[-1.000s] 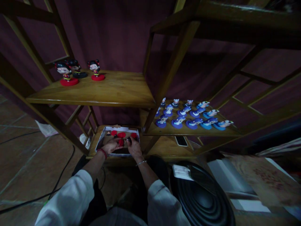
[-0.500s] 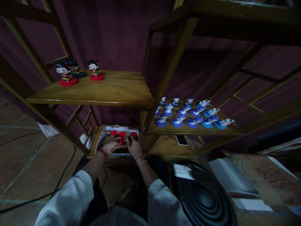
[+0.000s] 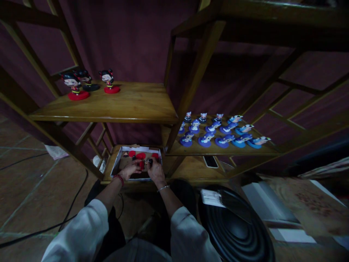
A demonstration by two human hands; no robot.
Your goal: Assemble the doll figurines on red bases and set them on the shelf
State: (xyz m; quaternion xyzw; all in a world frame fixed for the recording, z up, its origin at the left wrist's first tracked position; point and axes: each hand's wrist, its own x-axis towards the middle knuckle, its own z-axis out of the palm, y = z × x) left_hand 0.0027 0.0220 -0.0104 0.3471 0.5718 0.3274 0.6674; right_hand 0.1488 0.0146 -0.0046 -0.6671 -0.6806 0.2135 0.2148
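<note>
Over a shallow white box (image 3: 116, 164) on the low shelf, both of my hands are closed on one small figurine. My right hand (image 3: 156, 171) grips its black-haired figure (image 3: 148, 162) between thumb and fingers. At its other end, my left hand (image 3: 131, 169) pinches the round red base (image 3: 141, 165). The figurine lies sideways between them, and base and figure touch or nearly touch; the fingers hide the joint. Inside the box lie several loose red discs (image 3: 141, 155) and another small figure (image 3: 125, 154).
Three black-haired figurines (image 3: 109, 82) stand on the upper left shelf (image 3: 131, 105). Several purple and blue figurines (image 3: 206, 139) fill the right shelf (image 3: 188, 151). Below it lies a phone (image 3: 211, 162). A black ridged round stool (image 3: 237, 233) is at my right, with a white packet (image 3: 212, 198) on it.
The red base has tilted slightly between my fingers, and more of the figure now shows. Both hands stay over the box. The view has shifted very slightly.
</note>
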